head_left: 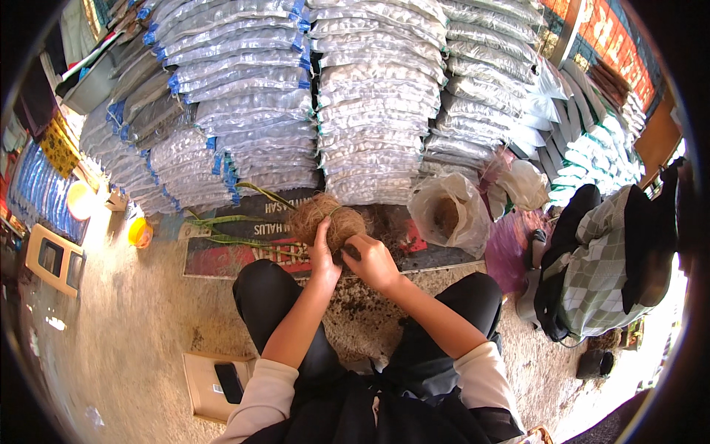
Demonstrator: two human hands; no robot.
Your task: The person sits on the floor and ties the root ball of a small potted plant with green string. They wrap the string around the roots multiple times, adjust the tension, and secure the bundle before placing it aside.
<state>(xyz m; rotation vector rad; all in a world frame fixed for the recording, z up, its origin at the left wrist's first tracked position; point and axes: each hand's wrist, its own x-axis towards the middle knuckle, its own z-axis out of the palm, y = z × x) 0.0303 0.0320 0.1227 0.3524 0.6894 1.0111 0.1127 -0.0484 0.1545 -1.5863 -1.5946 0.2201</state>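
- Wall of stacked clear plastic sacks (370,96) filled with pale white lumps, some with blue-sealed ends — fills the picture from ten to two o'clock, behind everything else.
- Speckled concrete floor (126,318), spreading from seven to nine o'clock; dark crumbs of fibre lie scattered between the person's knees.
- Seated co-worker in a green-and-white checked garment (599,274), at three to four o'clock, well apart from the work.
- Printed red-and-black mat (229,255) flat on the floor at centre, under the work.
- Open clear plastic bag of brown fibre (447,214), at one o'clock of the hands, near but not touching them.
- Round brown ball of coconut husk fibre (325,218), resting on the mat at dead centre, just above both hands. It already reads as a compact ball; a green strand crosses its top — whether the binding is finished cannot be told, and loose lengths are left over.
- Long green leaf strips (229,229), trailing from the ball toward nine o'clock.
- Flat brown cardboard piece with a dark phone on it (214,385), at seven o'clock.
- Left hand (323,260), touching the ball's lower left; thumb raised against the fibre, fingers curled in and pressed to it.
- Right hand (372,259), at the ball's lower right, fingers bent together, seemingly pinching fibre or a strand — which one cannot be told.
- Small yellow-orange round container (139,232), at nine o'clock.
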